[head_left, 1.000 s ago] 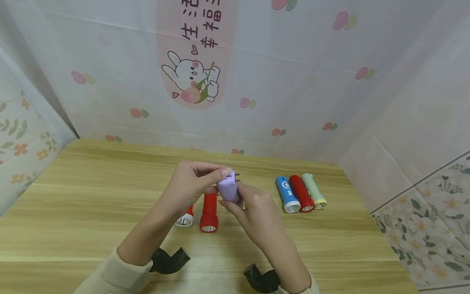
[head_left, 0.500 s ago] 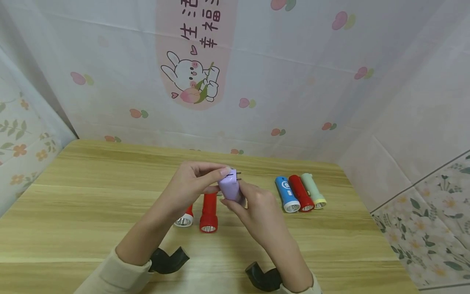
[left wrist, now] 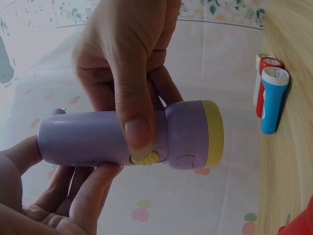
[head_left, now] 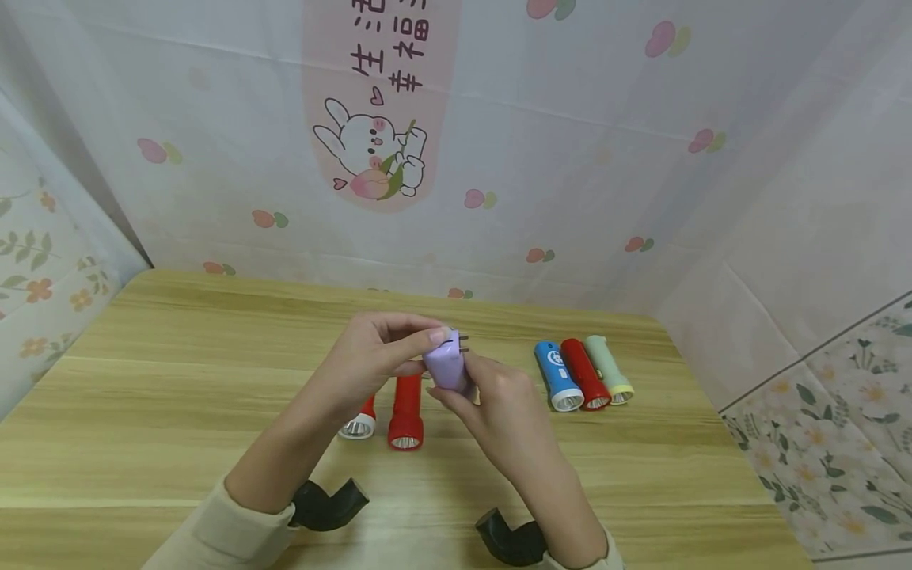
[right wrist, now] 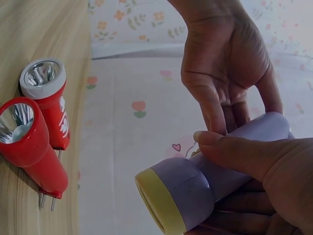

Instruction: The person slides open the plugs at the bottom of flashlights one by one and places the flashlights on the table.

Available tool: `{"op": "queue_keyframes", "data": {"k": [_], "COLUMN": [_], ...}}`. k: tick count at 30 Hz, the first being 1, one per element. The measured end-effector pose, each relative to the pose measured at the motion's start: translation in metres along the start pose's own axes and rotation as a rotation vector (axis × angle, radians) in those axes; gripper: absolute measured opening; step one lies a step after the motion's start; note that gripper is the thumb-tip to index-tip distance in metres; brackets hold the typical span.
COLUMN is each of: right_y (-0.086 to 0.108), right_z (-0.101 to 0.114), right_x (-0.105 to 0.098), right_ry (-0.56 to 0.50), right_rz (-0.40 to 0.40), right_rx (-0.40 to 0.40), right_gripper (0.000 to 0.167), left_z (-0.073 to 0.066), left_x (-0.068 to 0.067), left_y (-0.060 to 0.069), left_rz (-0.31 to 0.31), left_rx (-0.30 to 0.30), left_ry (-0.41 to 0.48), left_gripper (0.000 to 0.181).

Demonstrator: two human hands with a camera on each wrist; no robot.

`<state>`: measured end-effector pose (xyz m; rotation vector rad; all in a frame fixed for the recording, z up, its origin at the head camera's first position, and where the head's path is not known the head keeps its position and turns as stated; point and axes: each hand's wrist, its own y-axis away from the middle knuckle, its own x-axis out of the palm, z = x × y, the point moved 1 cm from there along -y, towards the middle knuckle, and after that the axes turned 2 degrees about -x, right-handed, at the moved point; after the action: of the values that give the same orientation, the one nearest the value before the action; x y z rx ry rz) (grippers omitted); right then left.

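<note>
Raised over the table, a purple flashlight (head_left: pixel 443 368) is held by both hands. Its back end with two metal prongs (head_left: pixel 464 343) points up and to the right in the head view. My left hand (head_left: pixel 363 356) pinches that end between thumb and fingers. My right hand (head_left: pixel 507 408) grips the body. In the left wrist view, the right thumb (left wrist: pixel 134 122) lies at the yellow slide switch (left wrist: pixel 147 158), near the yellow head rim (left wrist: pixel 213 134). The right fingers wrap beneath the body in the right wrist view. Whether the lamp is lit cannot be seen.
A red flashlight (head_left: pixel 406 419) and a red one with a white rim (head_left: pixel 359 427), partly behind my left arm, lie on the wooden table (head_left: pixel 178 380). Blue (head_left: pixel 558 376), red (head_left: pixel 586 376) and pale green (head_left: pixel 609 370) flashlights lie side by side at right. A printed curtain hangs behind.
The purple flashlight and my right hand have shifted very slightly to the right. Both hands keep their hold; the other flashlights stay in place.
</note>
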<state>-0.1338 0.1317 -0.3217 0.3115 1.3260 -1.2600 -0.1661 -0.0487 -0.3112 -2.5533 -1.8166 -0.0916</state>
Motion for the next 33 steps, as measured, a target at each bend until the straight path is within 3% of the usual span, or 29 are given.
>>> {"op": "queue_keyframes", "data": {"k": [16, 33], "right_y": [0.0009, 0.0016], "right_z": [0.0016, 0.0080], "right_x": [0.0011, 0.0025], "right_ry": [0.001, 0.030], "right_rz": [-0.006, 0.003], "right_rx": [-0.005, 0.042], "right_gripper": [0.031, 0.035], "left_z": [0.0010, 0.0009], "left_x": [-0.0005, -0.0006], "left_y": [0.0003, 0.0004], "left_rz": [0.000, -0.008], "left_rx": [-0.011, -0.023], "left_ry": [-0.031, -0.027], "left_gripper": [0.029, 0.028]}}
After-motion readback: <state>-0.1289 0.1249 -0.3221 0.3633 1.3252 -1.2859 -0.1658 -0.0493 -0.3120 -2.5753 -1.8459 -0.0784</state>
